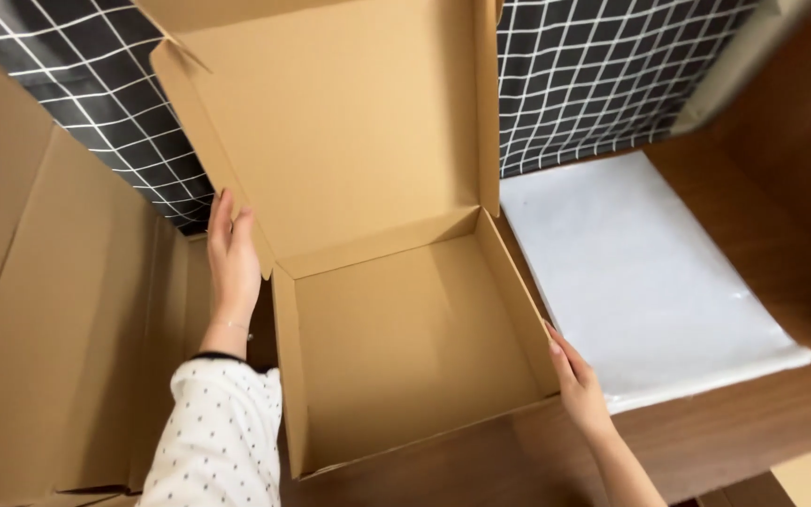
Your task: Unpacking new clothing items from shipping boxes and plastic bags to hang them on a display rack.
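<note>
A brown cardboard box (405, 347) sits open on the wooden bench (734, 422). The left hand (233, 258) lies flat on its side flap, the right hand (576, 380) flat on its wall. Smooth white sheets (650, 282) lie beside it.

There is one view only, from the camera on my head, looking steeply down and a little forward over my forearms onto the wooden worktop (762, 413). It sits close: the open cardboard box (405, 347) fills the middle of the frame, its raised lid running out past the top edge, with my left hand (232, 258) and right hand (576, 385) at its sides. The far edge takes in a dark checked cloth (603, 75), and no second view overlaps this one.
</note>
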